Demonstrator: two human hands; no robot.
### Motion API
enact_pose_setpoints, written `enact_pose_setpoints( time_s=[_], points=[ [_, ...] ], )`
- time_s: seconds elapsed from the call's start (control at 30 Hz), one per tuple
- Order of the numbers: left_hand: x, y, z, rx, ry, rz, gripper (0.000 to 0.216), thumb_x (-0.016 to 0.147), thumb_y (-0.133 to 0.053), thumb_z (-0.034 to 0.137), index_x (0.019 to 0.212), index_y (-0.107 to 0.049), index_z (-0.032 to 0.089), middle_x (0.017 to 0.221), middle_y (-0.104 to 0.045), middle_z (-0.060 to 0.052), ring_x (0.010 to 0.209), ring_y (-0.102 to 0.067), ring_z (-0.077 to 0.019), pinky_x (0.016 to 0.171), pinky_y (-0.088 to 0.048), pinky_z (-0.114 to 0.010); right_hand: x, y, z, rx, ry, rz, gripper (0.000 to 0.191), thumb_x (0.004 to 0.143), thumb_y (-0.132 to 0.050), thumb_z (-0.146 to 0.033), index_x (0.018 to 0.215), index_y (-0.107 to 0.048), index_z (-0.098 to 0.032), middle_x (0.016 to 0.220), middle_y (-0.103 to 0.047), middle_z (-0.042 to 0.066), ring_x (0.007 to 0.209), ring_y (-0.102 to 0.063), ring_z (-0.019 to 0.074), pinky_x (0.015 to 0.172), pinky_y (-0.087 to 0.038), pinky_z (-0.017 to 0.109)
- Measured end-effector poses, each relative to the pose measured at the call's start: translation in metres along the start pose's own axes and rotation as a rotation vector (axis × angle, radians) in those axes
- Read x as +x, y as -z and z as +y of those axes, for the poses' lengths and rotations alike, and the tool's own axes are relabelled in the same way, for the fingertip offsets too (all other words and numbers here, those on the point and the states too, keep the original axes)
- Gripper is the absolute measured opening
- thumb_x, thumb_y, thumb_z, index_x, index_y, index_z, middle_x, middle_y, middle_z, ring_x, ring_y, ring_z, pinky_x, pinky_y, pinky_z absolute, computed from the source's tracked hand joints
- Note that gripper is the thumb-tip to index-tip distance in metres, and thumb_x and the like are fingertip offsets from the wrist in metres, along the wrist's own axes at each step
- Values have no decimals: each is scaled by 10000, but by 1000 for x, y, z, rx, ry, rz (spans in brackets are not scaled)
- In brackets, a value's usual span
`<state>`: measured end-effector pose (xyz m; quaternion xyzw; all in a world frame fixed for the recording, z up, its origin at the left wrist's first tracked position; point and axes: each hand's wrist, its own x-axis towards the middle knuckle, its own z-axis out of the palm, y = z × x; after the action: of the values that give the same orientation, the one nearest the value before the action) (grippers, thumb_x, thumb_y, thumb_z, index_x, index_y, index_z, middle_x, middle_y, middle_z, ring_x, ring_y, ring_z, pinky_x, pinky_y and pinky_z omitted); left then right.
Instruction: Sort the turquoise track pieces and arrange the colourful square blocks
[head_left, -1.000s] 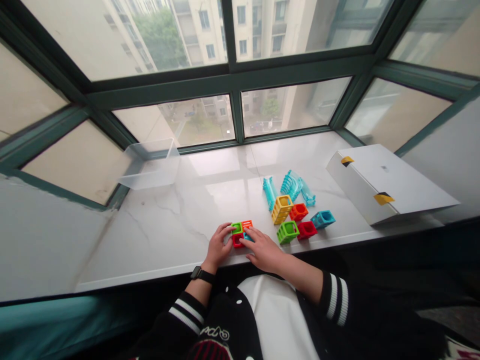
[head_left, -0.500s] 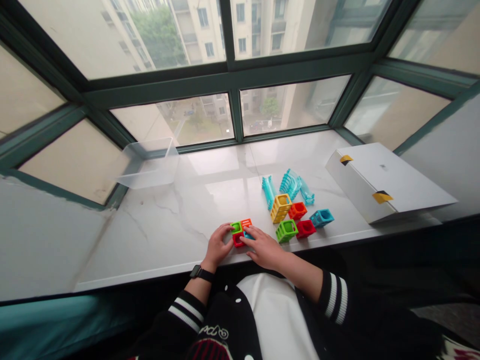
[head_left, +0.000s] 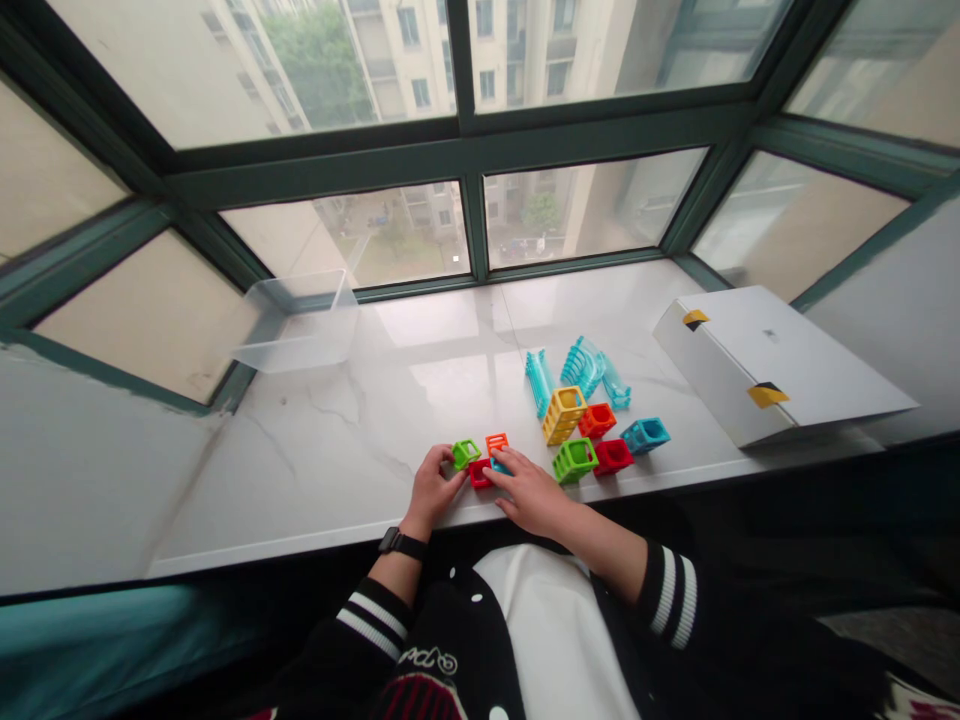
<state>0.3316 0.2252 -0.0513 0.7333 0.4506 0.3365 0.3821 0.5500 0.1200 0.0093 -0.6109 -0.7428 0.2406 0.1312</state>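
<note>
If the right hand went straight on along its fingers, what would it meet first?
The right hand would probably meet the partly covered blue block at its fingertips first; exact contact is hard to judge.

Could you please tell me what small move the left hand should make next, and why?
I would suggest the left hand ease the small green block a little to its left: it appears to hold that block, which sits askew with a gap between it and the small orange block, while the right hand is over the small blue block.
</note>
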Motion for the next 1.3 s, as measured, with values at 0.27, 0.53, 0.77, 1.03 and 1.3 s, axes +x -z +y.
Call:
enact_pose_setpoints(
  time_s=[0.27,0.53,0.77,1.03,1.3],
  points=[
    [10,6,-13,-518,261,225,447,774,-839,524,946,-578,206,961,-684,-27,878,-675,-185,830,-561,-333,1,-3,-3,-7,-19,16,652,899,-716,-252,1531,-556,-259,1694,-368,139,1582,-299,364,1260,-344,529],
    [11,15,0,-811,421,237,444,836,-768,559,1006,-584,194,945,-688,-19,838,-700,-170,754,-553,-294,6,-10,-2,51,-10,90,675,887,-734,-240,1534,-541,-245,1668,-404,153,1563,-335,369,1248,-365,549],
    [0,10,31,-862,386,204,408,787,-856,468,969,-608,199,982,-696,-17,881,-677,-163,777,-537,-290,-3,19,-18,315,59,303,506,942,-659,-227,1445,-603,-237,1447,-618,142,1372,-565,309,1190,-454,530],
    [-2,3,93,-914,231,40,373,792,-895,348,1027,-635,221,1037,-725,-19,956,-698,-173,899,-525,-315,-11,43,-30,673,44,406,696,961,-691,-345,1592,-401,-304,1479,-542,140,1266,-630,267,983,-629,433],
    [-12,-9,115,-905,152,-111,387,839,-867,318,1122,-612,248,1142,-725,-38,1068,-702,-209,929,-550,-335,-20,54,-30,687,46,495,625,924,-709,-258,1511,-496,-294,1342,-647,105,1096,-705,236,949,-642,429]
  ],
)
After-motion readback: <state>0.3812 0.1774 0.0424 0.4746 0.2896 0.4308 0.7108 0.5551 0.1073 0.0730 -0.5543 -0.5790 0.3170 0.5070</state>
